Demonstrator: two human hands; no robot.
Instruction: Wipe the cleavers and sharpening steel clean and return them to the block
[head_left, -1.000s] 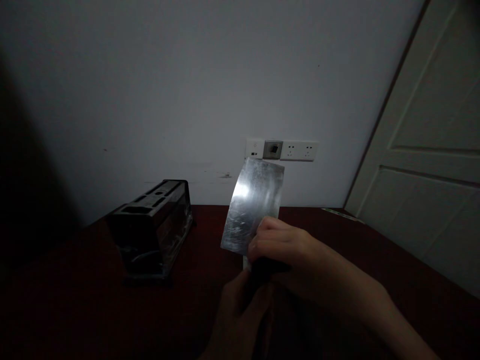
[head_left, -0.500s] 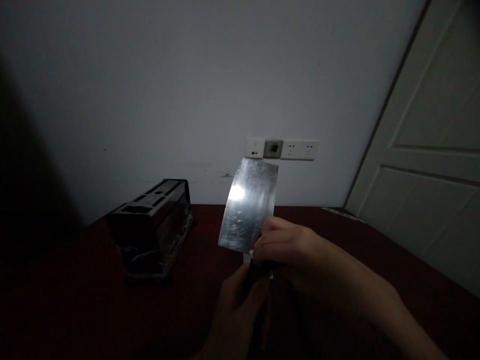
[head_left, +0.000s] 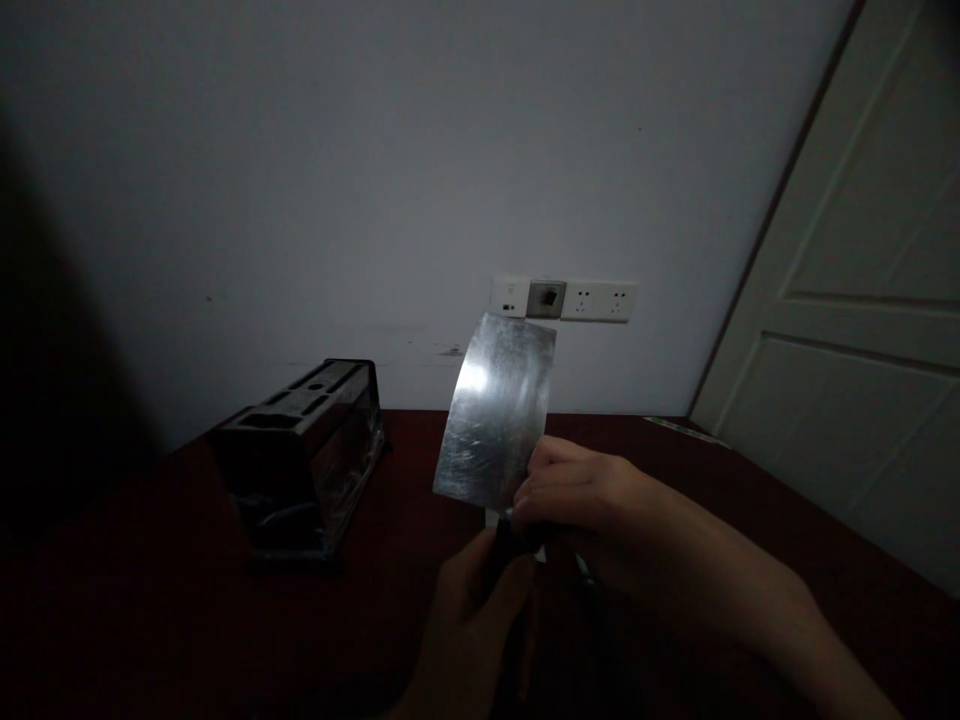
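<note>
A cleaver [head_left: 495, 410] with a broad, scratched steel blade stands nearly upright in front of me, tilted slightly, with a bright light reflected on its left part. My left hand [head_left: 469, 620] is closed around its dark handle, below the blade. At the lower right corner of the blade, my right hand [head_left: 592, 495] has its fingers curled in by the blade's base. Something dark shows under those fingers, with small pale and shiny bits below, but it is too dim to name.
A black knife block [head_left: 307, 450] with slots in its top stands left on the dark red tabletop [head_left: 420, 440]. Sockets and a switch [head_left: 564, 299] sit on the wall behind. A pale panelled door [head_left: 847, 330] is on the right.
My right hand has shifted very slightly right and down along the blade's edge. The cleaver and my left hand have barely moved.
</note>
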